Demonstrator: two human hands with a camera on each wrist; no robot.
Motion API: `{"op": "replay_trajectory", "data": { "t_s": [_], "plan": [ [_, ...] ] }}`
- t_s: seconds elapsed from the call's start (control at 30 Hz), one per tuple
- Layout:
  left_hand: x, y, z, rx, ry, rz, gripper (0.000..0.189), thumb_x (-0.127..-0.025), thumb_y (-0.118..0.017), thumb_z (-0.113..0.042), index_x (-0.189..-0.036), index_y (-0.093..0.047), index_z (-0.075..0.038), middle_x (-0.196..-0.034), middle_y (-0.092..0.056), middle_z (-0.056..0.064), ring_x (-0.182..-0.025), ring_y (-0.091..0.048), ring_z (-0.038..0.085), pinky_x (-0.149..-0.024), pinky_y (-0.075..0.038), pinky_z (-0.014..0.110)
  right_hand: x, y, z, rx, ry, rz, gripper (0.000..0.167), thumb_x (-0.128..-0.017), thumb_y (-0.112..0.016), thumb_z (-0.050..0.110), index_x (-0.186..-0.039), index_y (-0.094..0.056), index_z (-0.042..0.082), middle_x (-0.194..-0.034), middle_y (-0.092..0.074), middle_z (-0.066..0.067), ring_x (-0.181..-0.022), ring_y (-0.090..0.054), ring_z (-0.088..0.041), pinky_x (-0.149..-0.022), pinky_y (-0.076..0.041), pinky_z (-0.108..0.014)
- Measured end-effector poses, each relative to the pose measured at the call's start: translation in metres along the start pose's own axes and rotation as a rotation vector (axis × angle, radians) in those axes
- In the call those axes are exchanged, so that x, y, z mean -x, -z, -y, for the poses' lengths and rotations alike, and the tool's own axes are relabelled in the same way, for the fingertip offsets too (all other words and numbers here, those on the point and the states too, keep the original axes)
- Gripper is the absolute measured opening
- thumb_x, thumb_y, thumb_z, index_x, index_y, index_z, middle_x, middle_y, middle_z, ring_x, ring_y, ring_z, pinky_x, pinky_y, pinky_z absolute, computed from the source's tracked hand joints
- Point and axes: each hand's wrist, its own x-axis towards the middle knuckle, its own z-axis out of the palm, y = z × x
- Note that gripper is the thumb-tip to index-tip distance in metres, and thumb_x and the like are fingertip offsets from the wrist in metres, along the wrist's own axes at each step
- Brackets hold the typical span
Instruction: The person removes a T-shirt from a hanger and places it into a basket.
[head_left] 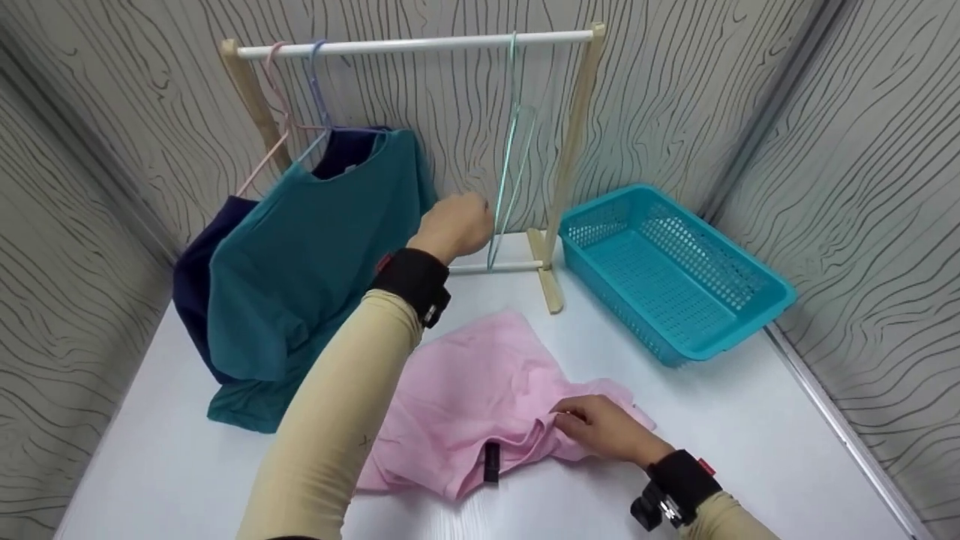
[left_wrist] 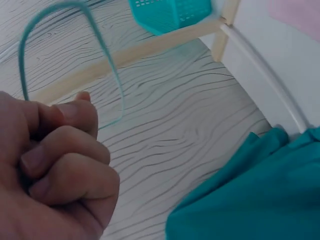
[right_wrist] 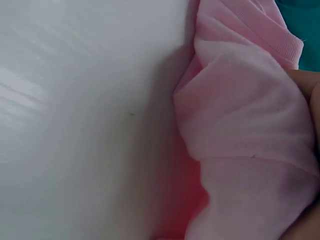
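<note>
My left hand point(head_left: 478, 212) reaches up to a mint-green wire hanger point(head_left: 512, 142) hanging on the white rail of a wooden rack point(head_left: 420, 45). In the left wrist view the fingers point(left_wrist: 65, 150) are curled into a fist at the hanger's point(left_wrist: 107, 65) lower wire, apparently gripping it. A pink shirt point(head_left: 480, 382) lies crumpled on the white table point(head_left: 750, 435). At its right edge my right hand point(head_left: 568, 418) pinches a fold of the fabric point(right_wrist: 240, 125). A small black tag point(head_left: 491, 461) sits on the shirt's front edge.
A teal shirt point(head_left: 300, 255) and a navy shirt point(head_left: 191, 277) hang on hangers at the rack's left end, draping onto the table. A turquoise plastic basket point(head_left: 667, 270) stands at the back right. Patterned walls close in on three sides.
</note>
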Motion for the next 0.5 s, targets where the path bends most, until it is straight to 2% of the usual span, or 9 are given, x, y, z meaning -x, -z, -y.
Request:
{"op": "replay_trajectory", "data": {
  "t_s": [0.13,0.27,0.37,0.43,0.5],
  "plan": [
    [0.016,-0.014,0.027,-0.082,0.061,0.051,0.04,-0.104,-0.034,-0.025,-0.121,-0.063,-0.004,-0.114,-0.065,0.015,-0.097,-0.061,0.027,-0.086,-0.052,0.043,-0.012,0.003,0.006,0.046,-0.006,-0.027,0.017,-0.098,-0.056,0.021,-0.1,-0.072,0.016,-0.088,-0.068,0.007,-0.08,-0.057,-0.003,-0.076,-0.048,-0.027],
    [0.037,-0.036,0.059,-0.158,0.148,0.134,0.034,-0.101,-0.041,-0.022,-0.108,-0.067,-0.001,-0.093,-0.063,0.013,-0.082,-0.057,0.026,-0.073,-0.05,0.038,-0.03,0.006,0.018,0.056,-0.075,-0.066,0.014,-0.095,-0.058,0.02,-0.092,-0.071,0.014,-0.087,-0.068,0.004,-0.08,-0.056,-0.008,-0.075,-0.046,-0.029],
    [0.054,-0.055,0.081,-0.178,0.175,0.176,0.03,-0.099,-0.045,-0.019,-0.104,-0.068,-0.001,-0.086,-0.061,0.013,-0.079,-0.056,0.027,-0.072,-0.048,0.039,-0.05,0.002,0.033,0.047,-0.15,-0.102,0.013,-0.093,-0.06,0.018,-0.087,-0.07,0.012,-0.086,-0.067,-0.001,-0.081,-0.056,-0.013,-0.077,-0.046,-0.033],
    [0.067,-0.067,0.094,-0.173,0.173,0.181,0.029,-0.098,-0.047,-0.02,-0.109,-0.067,-0.001,-0.094,-0.065,0.014,-0.085,-0.058,0.027,-0.078,-0.049,0.042,-0.066,-0.007,0.046,0.029,-0.223,-0.112,0.015,-0.092,-0.061,0.023,-0.096,-0.07,0.011,-0.097,-0.066,-0.008,-0.089,-0.058,-0.021,-0.083,-0.047,-0.04],
    [0.081,-0.08,0.108,-0.142,0.169,0.184,0.029,-0.096,-0.05,-0.02,-0.113,-0.066,-0.002,-0.104,-0.067,0.016,-0.089,-0.058,0.028,-0.085,-0.049,0.045,-0.079,-0.02,0.06,0.025,-0.305,-0.088,0.035,-0.092,-0.061,0.036,-0.117,-0.065,0.012,-0.121,-0.059,-0.018,-0.109,-0.056,-0.033,-0.095,-0.044,-0.052]
  ]
}}
